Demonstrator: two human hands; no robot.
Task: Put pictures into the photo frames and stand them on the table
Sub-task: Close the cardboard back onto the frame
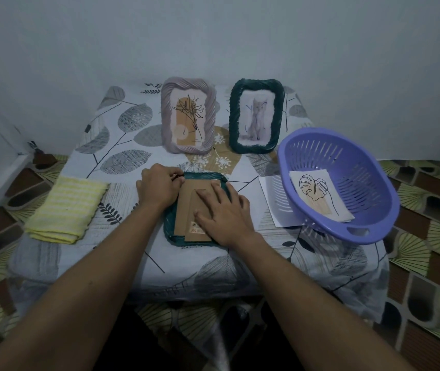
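Forearms reach in from below. Right hand (224,212) flat, fingers straight, pressing the cardboard backing (186,207) of a face-down green frame (170,228) at mid-table (85,145). Left hand (160,187) curled, pinching that frame's upper-left edge. Behind stand a lilac frame (188,115) and a cat-picture frame (256,116). Purple basket (368,210) to the right, holding a leaf picture (317,194).

Teal frame (170,226) face down, cardboard back up; lilac frame (166,116), dark frame (234,116) upright behind
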